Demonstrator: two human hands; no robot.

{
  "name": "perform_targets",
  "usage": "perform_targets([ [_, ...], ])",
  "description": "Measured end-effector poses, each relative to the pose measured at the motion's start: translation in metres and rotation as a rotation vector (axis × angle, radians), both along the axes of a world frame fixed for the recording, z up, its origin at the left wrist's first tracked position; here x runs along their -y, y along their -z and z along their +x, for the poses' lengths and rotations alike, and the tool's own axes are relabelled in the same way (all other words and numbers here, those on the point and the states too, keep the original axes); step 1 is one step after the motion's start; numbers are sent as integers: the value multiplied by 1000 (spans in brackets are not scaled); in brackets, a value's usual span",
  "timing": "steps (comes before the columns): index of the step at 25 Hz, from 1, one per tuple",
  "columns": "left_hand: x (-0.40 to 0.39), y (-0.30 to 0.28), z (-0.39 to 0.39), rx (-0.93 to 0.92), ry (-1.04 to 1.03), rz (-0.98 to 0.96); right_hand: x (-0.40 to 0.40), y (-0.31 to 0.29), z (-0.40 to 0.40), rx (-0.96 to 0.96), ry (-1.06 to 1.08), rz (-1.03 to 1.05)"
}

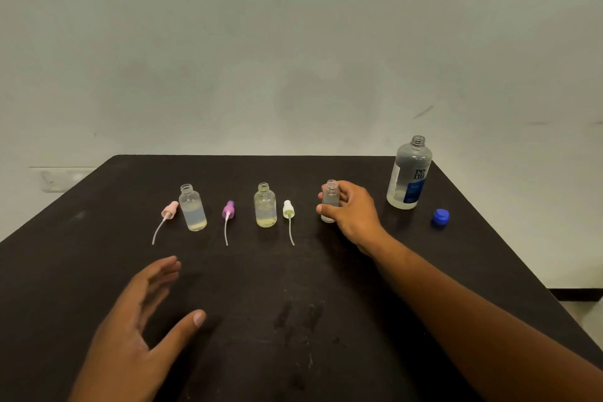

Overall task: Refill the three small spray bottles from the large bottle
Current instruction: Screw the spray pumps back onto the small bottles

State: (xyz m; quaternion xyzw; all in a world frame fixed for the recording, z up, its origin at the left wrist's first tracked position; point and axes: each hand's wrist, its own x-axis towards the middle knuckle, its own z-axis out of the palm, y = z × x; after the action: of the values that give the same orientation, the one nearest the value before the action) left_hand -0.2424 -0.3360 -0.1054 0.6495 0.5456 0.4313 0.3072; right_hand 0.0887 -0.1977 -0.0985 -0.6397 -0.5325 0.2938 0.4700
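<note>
- Dark tabletop (326,320) is carrying everything: three small uncapped bottles are standing in a row, with the large bottle (409,173) standing open at the far right and its blue cap (440,216) lying just beside it.
- Right hand (350,212) is wrapping its fingers around the right small bottle (330,201), which is standing upright on the table.
- Left hand (143,310) is hovering near the front edge, fingers spread wide, holding nothing.
- Left small bottle (193,212) and middle small bottle (265,206) are showing pale liquid.
- Pink sprayer (168,212), purple sprayer (227,210) and white sprayer (288,209) are lying beside the bottles, tubes pointing toward the person.
</note>
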Motion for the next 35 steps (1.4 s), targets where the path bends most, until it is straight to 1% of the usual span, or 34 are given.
perform_targets([
  [4, -1, -7, 21, -57, 39, -3, 15, -6, 1, -32, 0, 12],
  [8, -19, -30, 52, -149, 95, 39, 44, -17, 7, -62, -22, 36],
  [12, -46, -63, 92, -296, 159, 129, 84, -34, 15, -84, -46, 68],
  [14, -65, -77, 112, -400, 167, 196, 100, -40, 19, -101, -58, 75],
  [16, -87, -91, 130, -513, 175, 220, 111, -44, 23, -104, -69, 69],
  [20, -133, -103, 160, -686, 220, 153, 120, -45, 33, -114, -85, 52],
  [23, -169, -93, 177, -905, 152, 121, 119, -47, 42, -116, -99, 67],
  [26, -193, -81, 189, -1078, 73, -16, 115, -47, 47, -105, -110, 69],
  [30, -205, -70, 198, -1214, 68, -140, 107, -44, 51, -93, -111, 60],
  [33, -208, -68, 202, -1293, 57, -124, 105, -43, 51, -87, -106, 61],
  [35, -209, -68, 202, -1308, 54, -116, 105, -43, 50, -83, -101, 55],
])
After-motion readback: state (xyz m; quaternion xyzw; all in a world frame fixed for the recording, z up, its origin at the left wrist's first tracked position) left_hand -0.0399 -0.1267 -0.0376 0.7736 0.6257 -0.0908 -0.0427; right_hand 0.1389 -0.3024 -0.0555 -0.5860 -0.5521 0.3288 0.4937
